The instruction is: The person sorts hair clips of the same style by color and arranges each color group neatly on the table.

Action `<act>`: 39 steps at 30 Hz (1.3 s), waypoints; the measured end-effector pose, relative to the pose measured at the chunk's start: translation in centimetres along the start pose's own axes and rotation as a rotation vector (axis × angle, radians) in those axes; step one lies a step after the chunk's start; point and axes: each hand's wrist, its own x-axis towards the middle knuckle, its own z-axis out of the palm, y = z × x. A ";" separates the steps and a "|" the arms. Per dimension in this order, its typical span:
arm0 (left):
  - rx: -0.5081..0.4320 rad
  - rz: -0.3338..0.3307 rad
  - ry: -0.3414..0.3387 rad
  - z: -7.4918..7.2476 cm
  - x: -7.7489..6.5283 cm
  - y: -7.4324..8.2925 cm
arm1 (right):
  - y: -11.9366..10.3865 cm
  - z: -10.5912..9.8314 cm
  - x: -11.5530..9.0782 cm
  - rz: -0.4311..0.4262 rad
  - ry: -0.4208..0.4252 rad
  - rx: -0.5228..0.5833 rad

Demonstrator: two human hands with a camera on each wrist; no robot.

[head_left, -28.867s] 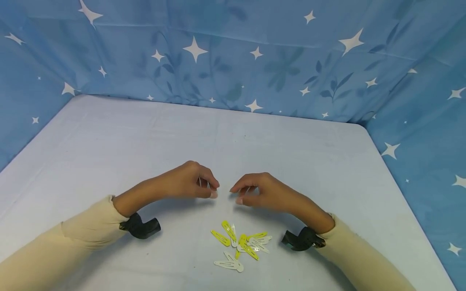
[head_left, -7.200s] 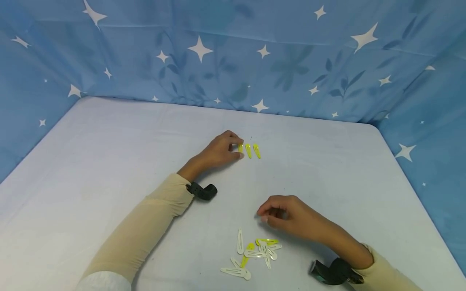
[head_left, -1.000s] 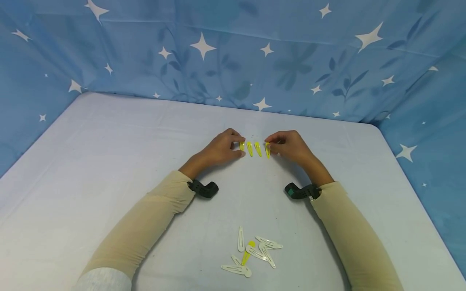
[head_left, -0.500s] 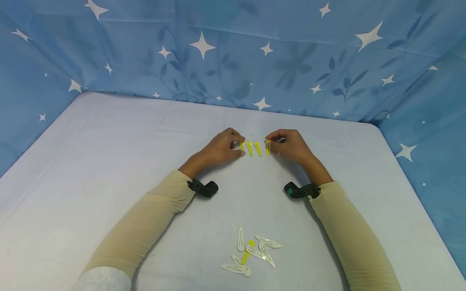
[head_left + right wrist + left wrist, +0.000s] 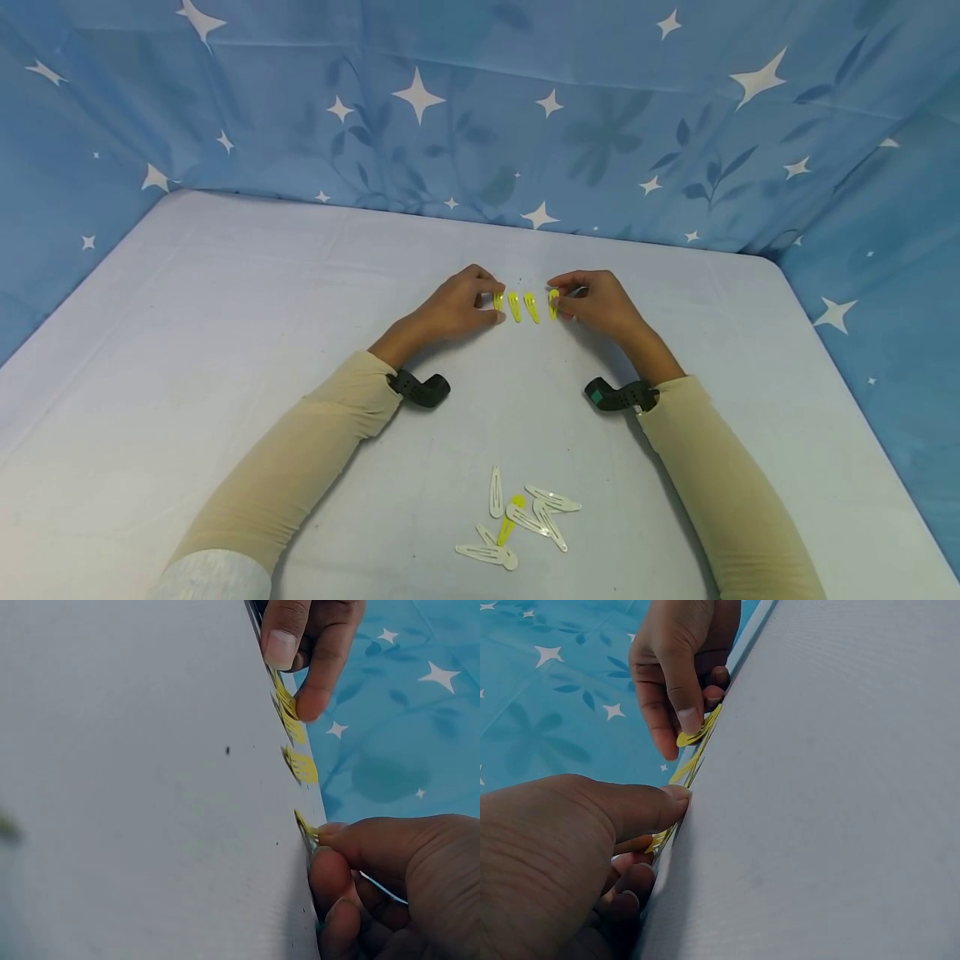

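Far up the table, yellow snap hair clips stand in a short row. My left hand (image 5: 453,307) pinches the leftmost yellow hair clip (image 5: 498,301) endwise, thumb at its near end and index finger at its far end. Two more yellow clips, one (image 5: 514,307) beside the other (image 5: 531,308), lie untouched in the middle. At the right end, my right hand (image 5: 603,302) holds another yellow hair clip (image 5: 554,294) between thumb and fingers; the right wrist view shows this clip (image 5: 301,821) tilted, one end at the fingertips. Fingers partly cover both held clips.
Nearer the front lies a loose pile of several white hair clips (image 5: 496,493), some overlapping, with one yellow clip (image 5: 506,531) among them. A white cloth covers the table (image 5: 300,275). Blue star-patterned curtain (image 5: 480,108) hangs along the back and sides.
Since 7 s ago my right hand has carried a yellow clip from the pile to the row's right end. Over the last second that clip has shifted slightly; my left hand has stayed put.
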 end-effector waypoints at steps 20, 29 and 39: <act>0.010 -0.024 -0.003 0.1 0.1 -0.1 | -0.5 -0.1 -0.4 0.047 0.049 0.005; 0.008 -0.032 -0.003 0.1 0.0 0.0 | -0.5 -0.2 -0.9 0.080 0.048 0.051; 0.012 -0.009 -0.001 0.1 0.0 -0.2 | -0.6 -0.4 -1.9 0.038 0.046 0.093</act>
